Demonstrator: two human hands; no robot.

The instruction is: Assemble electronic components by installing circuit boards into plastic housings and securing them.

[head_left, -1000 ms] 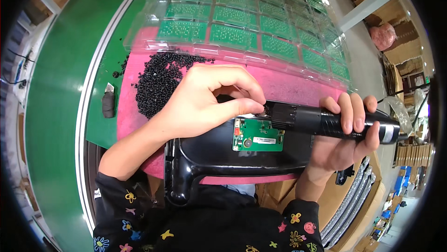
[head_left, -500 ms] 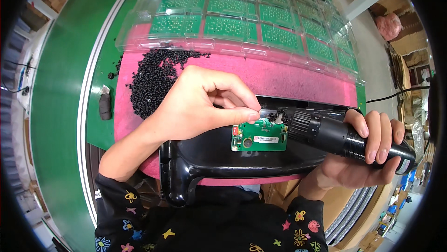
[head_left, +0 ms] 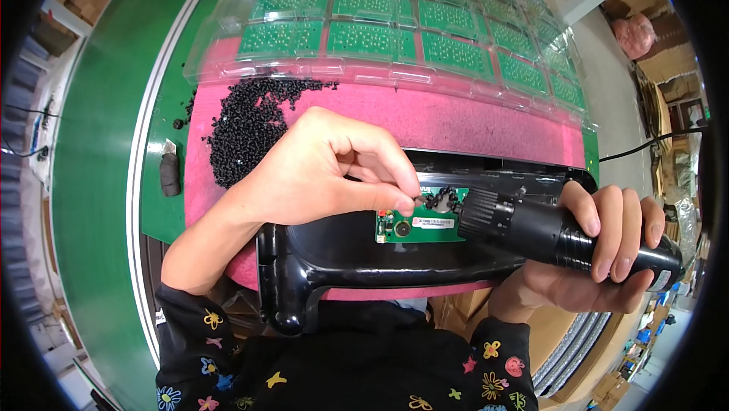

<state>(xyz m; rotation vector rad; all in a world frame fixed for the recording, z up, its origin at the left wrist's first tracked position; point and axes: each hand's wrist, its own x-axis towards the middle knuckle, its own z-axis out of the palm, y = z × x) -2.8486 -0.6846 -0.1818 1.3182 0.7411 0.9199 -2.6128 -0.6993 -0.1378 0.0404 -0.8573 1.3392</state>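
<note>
My right hand (head_left: 607, 236) is wrapped round a black electric screwdriver (head_left: 524, 221), which lies nearly level and points left. Small black screws (head_left: 444, 198) cluster at the screwdriver's tip. My left hand (head_left: 342, 172) is closed, thumb and forefinger pinching a tiny dark piece, apparently one of the screws, beside that cluster. Under the fingertips sits a green circuit board (head_left: 425, 232) with a white label and a round dark part. It rests inside a black plastic housing (head_left: 342, 248); the left hand and the screwdriver hide part of both.
A heap of small black screws (head_left: 247, 134) lies on the pink mat (head_left: 486, 118), left of the housing. Clear plastic trays (head_left: 357, 69) of green circuit boards stand at the back. On the green table at left is a dark wrapped roll (head_left: 170, 175).
My left fingertips have shifted slightly left and now pinch a dark piece. The screw cluster shows more plainly. My right hand and the screwdriver have moved only a little.
</note>
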